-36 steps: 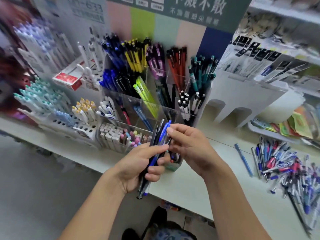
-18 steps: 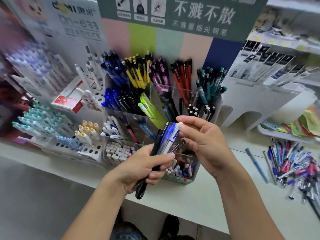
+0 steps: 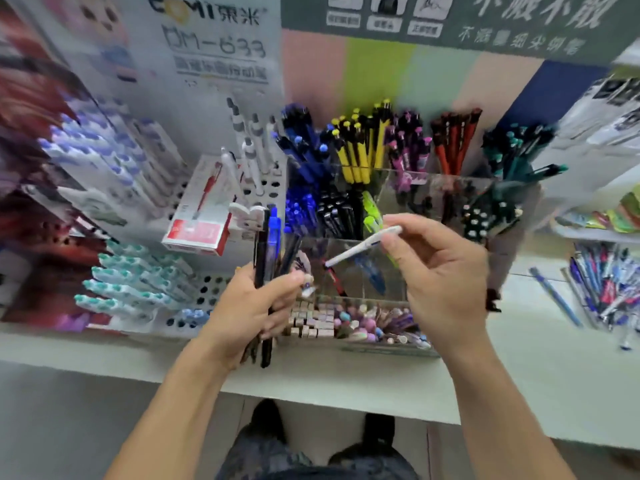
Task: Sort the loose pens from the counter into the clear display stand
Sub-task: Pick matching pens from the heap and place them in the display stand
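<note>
My left hand (image 3: 247, 311) grips a bundle of pens (image 3: 266, 247), black and blue, standing upright in front of the clear display stand (image 3: 433, 188). My right hand (image 3: 440, 268) pinches a single white pen (image 3: 360, 249) by its upper end, tilted with its tip down to the left over the stand's middle compartments. The stand holds blue, yellow, purple, red and teal pens in its back row, and blue, black and green ones below. A pile of loose pens (image 3: 609, 285) lies on the counter (image 3: 519, 382) at the right.
A white peg rack with teal-capped pens (image 3: 128, 292) stands at the left, with a red and white box (image 3: 201, 216) behind it. A lone blue pen (image 3: 554, 296) lies beside the pile. Small erasers (image 3: 346, 322) fill the stand's front tray. My feet show below the counter edge.
My right hand has drawn the white pen out of the bundle and carried it right, over the stand. My left hand and its bundle have shifted left, apart from the right hand.
</note>
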Motion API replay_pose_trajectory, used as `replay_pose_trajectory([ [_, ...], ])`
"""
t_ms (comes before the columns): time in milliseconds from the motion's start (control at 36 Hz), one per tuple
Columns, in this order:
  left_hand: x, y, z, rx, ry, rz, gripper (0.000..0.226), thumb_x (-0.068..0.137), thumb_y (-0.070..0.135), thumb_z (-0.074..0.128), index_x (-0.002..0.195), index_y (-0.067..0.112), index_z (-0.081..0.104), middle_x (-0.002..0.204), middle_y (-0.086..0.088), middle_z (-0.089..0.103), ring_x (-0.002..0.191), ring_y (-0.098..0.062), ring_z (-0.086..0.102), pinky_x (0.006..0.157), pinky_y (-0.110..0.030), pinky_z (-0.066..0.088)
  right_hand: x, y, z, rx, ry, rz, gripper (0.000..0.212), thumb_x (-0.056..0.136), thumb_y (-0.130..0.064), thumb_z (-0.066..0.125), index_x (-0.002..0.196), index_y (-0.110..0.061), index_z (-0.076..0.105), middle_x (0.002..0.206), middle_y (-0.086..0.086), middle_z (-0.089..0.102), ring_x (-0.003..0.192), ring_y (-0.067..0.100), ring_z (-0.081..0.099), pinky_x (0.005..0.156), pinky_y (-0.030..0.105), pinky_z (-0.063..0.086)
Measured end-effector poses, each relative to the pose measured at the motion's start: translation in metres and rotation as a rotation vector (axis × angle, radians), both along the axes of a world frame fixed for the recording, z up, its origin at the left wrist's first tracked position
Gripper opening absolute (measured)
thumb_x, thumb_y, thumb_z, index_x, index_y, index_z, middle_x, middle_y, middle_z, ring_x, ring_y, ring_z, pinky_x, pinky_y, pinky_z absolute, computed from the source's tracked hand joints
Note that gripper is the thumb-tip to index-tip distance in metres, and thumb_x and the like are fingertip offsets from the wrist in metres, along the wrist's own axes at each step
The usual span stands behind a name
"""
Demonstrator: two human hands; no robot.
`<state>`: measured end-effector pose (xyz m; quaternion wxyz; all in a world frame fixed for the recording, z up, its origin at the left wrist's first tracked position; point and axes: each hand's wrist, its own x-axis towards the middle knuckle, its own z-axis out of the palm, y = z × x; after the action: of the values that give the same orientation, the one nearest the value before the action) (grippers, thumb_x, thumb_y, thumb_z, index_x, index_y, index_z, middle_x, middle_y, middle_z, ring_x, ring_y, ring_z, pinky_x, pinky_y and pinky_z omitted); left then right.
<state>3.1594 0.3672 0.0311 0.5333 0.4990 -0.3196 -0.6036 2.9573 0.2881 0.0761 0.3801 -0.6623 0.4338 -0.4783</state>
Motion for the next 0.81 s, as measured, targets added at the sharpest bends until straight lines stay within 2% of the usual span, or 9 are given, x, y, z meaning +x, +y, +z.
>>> replay_pose_trajectory([
  [83, 0.007, 0.005, -0.006, 0.038, 0.068, -0.015, 0.006, 0.084, 0.022, 0.065, 0.081, 0.023, 0.06, 0.058, 0.0, 0.032, 0.036, -0.01, 0.025, 0.036, -0.017, 0.026, 0.03, 0.009, -0.029, -0.169, 0.259, 0.021, 0.018, 0.089, -0.005, 0.075, 0.106, -0.012, 0.078, 0.099, -0.004, 0.074, 0.094, 0.006, 0.068, 0.087, 0.019, 0.052],
  [167, 0.008, 0.01, -0.007, 0.078, 0.099, -0.011, 0.011, 0.095, 0.011, 0.058, 0.092, 0.021, 0.06, 0.06, 0.0, 0.033, 0.038, -0.01, 0.024, 0.037, -0.017, 0.024, 0.047, 0.007, -0.054, -0.204, 0.415, 0.058, 0.018, 0.088, -0.003, 0.075, 0.105, -0.007, 0.078, 0.096, 0.001, 0.073, 0.09, 0.006, 0.065, 0.086, 0.011, 0.048],
  [250, 0.01, 0.014, -0.007, 0.125, -0.015, 0.006, 0.01, 0.103, 0.008, 0.051, 0.1, 0.017, 0.055, 0.06, 0.001, 0.036, 0.041, -0.011, 0.023, 0.039, -0.02, 0.019, 0.054, 0.004, -0.075, -0.143, 0.522, 0.072, 0.016, 0.087, -0.004, 0.075, 0.102, -0.009, 0.079, 0.091, 0.004, 0.073, 0.083, 0.018, 0.068, 0.081, 0.031, 0.056],
  [306, 0.012, 0.015, -0.009, 0.148, -0.08, 0.003, 0.006, 0.102, 0.01, 0.053, 0.101, 0.016, 0.054, 0.062, 0.002, 0.042, 0.042, -0.011, 0.023, 0.04, -0.021, 0.017, 0.058, 0.006, -0.083, -0.094, 0.569, 0.093, 0.016, 0.089, -0.009, 0.073, 0.105, -0.01, 0.078, 0.09, 0.006, 0.07, 0.082, 0.021, 0.066, 0.078, 0.035, 0.054],
  [444, 0.008, 0.015, -0.004, 0.193, 0.143, 0.033, 0.012, 0.099, 0.005, 0.047, 0.103, 0.011, 0.057, 0.067, -0.002, 0.049, 0.04, -0.01, 0.025, 0.037, -0.019, 0.017, 0.062, 0.013, -0.079, 0.017, 0.635, 0.202, 0.026, 0.1, -0.016, 0.059, 0.123, -0.014, 0.071, 0.105, 0.001, 0.061, 0.097, 0.015, 0.057, 0.081, 0.007, 0.034],
  [528, 0.006, 0.016, -0.003, 0.154, 0.319, -0.004, 0.023, 0.085, 0.012, 0.057, 0.108, 0.008, 0.054, 0.069, -0.007, 0.044, 0.039, -0.009, 0.026, 0.035, -0.017, 0.019, 0.058, 0.015, -0.074, 0.161, 0.548, 0.252, 0.038, 0.091, -0.017, 0.071, 0.129, -0.016, 0.067, 0.11, -0.005, 0.057, 0.092, 0.001, 0.057, 0.083, -0.001, 0.037],
  [611, 0.006, 0.017, 0.001, 0.114, 0.381, -0.071, 0.035, 0.077, 0.019, 0.064, 0.108, 0.005, 0.055, 0.071, -0.009, 0.041, 0.039, -0.008, 0.027, 0.033, -0.016, 0.023, 0.058, 0.014, -0.076, 0.259, 0.401, 0.26, 0.048, 0.083, -0.006, 0.079, 0.129, -0.014, 0.065, 0.115, 0.002, 0.059, 0.101, 0.008, 0.069, 0.088, 0.018, 0.057],
  [722, 0.001, 0.015, 0.01, 0.093, 0.445, -0.088, 0.028, 0.097, 0.015, 0.052, 0.12, 0.005, 0.064, 0.074, -0.006, 0.047, 0.04, -0.006, 0.028, 0.034, -0.015, 0.022, 0.053, 0.005, -0.057, 0.248, 0.474, 0.187, 0.034, 0.091, -0.011, 0.072, 0.123, -0.018, 0.067, 0.117, 0.0, 0.068, 0.095, 0.008, 0.07, 0.084, 0.029, 0.06],
  [806, -0.008, 0.009, 0.017, 0.121, 0.403, -0.144, 0.034, 0.095, 0.022, 0.052, 0.122, 0.004, 0.063, 0.071, -0.005, 0.05, 0.04, -0.006, 0.03, 0.033, -0.015, 0.024, 0.035, -0.002, -0.019, 0.217, 0.408, 0.167, 0.012, 0.097, -0.018, 0.066, 0.105, -0.019, 0.075, 0.093, -0.004, 0.075, 0.078, 0.012, 0.071, 0.072, 0.034, 0.06],
])
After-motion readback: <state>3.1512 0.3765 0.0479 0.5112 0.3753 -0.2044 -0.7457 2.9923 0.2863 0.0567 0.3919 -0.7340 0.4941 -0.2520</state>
